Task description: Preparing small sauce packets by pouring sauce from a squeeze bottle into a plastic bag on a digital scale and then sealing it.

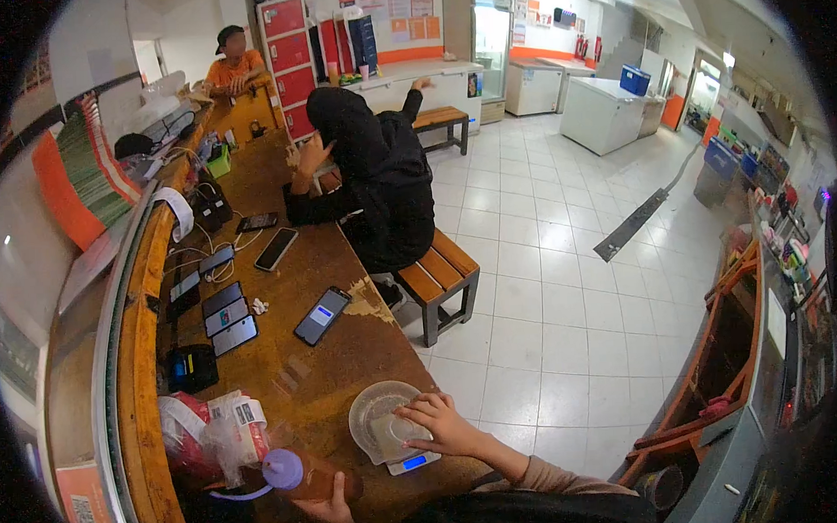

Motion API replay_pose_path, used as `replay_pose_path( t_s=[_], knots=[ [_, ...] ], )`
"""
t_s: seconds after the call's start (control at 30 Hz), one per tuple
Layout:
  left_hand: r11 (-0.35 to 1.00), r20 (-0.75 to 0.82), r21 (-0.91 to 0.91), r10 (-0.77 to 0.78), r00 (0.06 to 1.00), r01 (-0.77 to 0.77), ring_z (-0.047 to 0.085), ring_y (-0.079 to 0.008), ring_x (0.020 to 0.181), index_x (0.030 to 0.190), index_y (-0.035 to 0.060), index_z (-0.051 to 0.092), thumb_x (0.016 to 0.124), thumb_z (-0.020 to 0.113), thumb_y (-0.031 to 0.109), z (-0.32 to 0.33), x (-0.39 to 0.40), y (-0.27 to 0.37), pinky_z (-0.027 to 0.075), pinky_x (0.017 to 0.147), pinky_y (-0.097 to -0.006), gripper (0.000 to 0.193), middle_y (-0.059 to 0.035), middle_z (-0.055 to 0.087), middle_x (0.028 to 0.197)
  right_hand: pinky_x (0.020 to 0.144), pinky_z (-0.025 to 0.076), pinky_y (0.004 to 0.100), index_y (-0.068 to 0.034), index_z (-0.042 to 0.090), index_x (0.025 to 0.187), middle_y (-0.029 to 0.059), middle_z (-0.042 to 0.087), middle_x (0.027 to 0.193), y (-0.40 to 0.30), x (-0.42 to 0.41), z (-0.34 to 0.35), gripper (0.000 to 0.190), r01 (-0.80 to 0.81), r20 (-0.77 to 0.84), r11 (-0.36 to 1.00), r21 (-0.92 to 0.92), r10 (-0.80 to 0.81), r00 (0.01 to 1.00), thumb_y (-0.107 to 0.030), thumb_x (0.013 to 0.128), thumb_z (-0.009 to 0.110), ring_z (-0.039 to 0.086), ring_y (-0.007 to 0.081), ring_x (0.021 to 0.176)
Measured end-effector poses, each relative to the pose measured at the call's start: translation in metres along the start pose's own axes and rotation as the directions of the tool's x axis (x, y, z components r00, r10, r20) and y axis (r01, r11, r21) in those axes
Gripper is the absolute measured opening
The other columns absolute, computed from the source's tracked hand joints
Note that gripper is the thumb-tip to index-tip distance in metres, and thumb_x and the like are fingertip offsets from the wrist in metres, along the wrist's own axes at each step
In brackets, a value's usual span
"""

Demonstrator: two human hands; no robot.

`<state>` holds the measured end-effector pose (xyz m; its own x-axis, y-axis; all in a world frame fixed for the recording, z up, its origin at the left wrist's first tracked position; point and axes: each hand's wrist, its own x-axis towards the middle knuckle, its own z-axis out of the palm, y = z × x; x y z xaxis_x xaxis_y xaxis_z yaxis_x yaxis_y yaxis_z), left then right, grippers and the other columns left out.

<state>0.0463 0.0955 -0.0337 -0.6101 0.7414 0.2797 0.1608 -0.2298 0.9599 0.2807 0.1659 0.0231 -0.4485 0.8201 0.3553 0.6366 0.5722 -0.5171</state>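
Note:
My left hand (330,506) grips a squeeze bottle (308,476) by its side. The bottle has a lavender cap with a loop and holds reddish-brown contents. Near the counter's edge, a translucent plastic bowl (368,415) with a pouring lip rests on a small digital kitchen scale (398,466), whose display is lit blue. Over the bowl's right side my right hand (431,423) is spread, fingers apart, with nothing visible held. Whether the fingertips touch the bowl cannot be told.
The wooden counter (306,397) carries a phone (322,316), several more phones and card-like devices, cables and plastic-wrapped packets (220,431). A person in black (380,166) sits on a slatted bench (436,268); another in orange (235,67) leans at the far end. Shelving (719,361) stands right.

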Motion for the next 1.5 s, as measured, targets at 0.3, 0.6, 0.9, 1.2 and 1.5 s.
replay_pose_path(
  t_s=[0.3,0.6,0.9,1.2,1.5],
  knots=[
    [0.993,-0.011,-0.034,-0.114,0.993,0.113,0.035,-0.0271,0.110,0.126,0.0017,0.016,0.055,0.076,0.005,0.002,0.001,-0.015,0.030,0.094,-0.0399,0.093,-0.0150,0.031,0.121,0.089,0.026,0.0403,-0.012,0.043,0.117,0.0078,0.048,0.108,0.002,0.000,0.000,0.052,0.001,0.039,1.000,0.002,-0.001,0.999,-0.032,0.072,0.061,0.038,0.0247,0.104],
    [0.998,-0.034,0.060,-0.001,0.999,0.003,0.031,-0.0270,0.113,0.126,0.0014,0.016,0.050,0.079,0.010,-0.004,-0.012,-0.059,0.023,0.097,-0.0418,0.100,-0.0150,0.028,0.123,0.086,0.029,0.0392,-0.011,0.041,0.118,0.0087,0.047,0.106,0.004,0.003,0.008,0.054,0.034,0.078,0.998,0.059,-0.039,0.996,-0.034,0.072,0.060,0.038,0.0260,0.103],
    [0.985,0.052,0.091,0.142,0.988,-0.146,0.038,-0.0235,0.105,0.126,0.0042,0.018,0.051,0.072,-0.004,-0.023,-0.019,-0.105,0.035,0.087,-0.0393,0.093,-0.0147,0.034,0.120,0.082,0.031,0.0370,-0.011,0.043,0.117,0.0085,0.047,0.104,-0.002,0.009,0.014,0.054,0.096,0.100,0.994,0.043,-0.100,0.990,-0.034,0.071,0.061,0.040,0.0249,0.099],
    [0.987,-0.040,-0.054,0.151,0.988,-0.153,0.038,-0.0234,0.105,0.126,0.0042,0.016,0.050,0.071,-0.005,-0.028,-0.021,-0.135,0.036,0.086,-0.0398,0.094,-0.0140,0.033,0.120,0.082,0.032,0.0367,-0.011,0.042,0.118,0.0093,0.047,0.104,-0.003,0.009,0.015,0.055,0.095,0.111,0.995,0.035,-0.098,0.989,-0.029,0.070,0.063,0.040,0.0255,0.098],
    [0.993,-0.051,-0.047,0.103,0.993,-0.106,0.027,-0.0278,0.117,0.128,0.0005,0.009,0.047,0.080,0.019,-0.010,-0.017,-0.093,0.021,0.097,-0.0429,0.110,-0.0166,0.023,0.127,0.082,0.031,0.0363,-0.011,0.042,0.118,0.0091,0.046,0.104,-0.001,0.007,0.014,0.054,0.090,0.111,0.996,0.025,-0.092,0.990,-0.031,0.071,0.061,0.039,0.0252,0.099]
  ],
)
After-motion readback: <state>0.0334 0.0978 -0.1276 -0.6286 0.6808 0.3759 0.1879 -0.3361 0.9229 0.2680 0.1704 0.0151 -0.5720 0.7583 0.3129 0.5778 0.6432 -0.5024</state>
